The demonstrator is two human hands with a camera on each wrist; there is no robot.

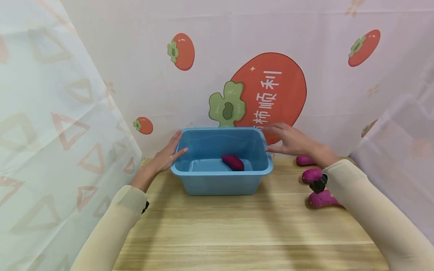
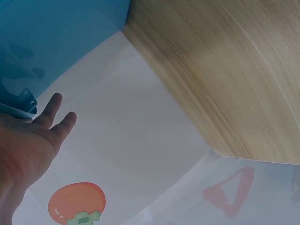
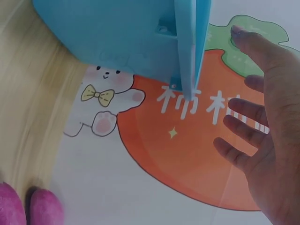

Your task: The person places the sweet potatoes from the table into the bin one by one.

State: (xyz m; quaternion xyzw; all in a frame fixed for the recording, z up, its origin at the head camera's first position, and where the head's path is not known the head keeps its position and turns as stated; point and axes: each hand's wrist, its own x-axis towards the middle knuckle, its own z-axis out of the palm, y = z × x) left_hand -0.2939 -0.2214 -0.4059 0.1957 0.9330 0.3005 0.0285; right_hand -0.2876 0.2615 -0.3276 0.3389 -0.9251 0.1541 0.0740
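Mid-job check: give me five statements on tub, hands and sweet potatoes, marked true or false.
The blue tub holds one purple sweet potato. True.
The tub lies on its side. False: it stands upright on the wooden table.
The left hand is at the tub's left side. True.
No hand is near the tub's right side. False: the right hand is there, holding nothing.
Three more sweet potatoes show to the tub's right. True.
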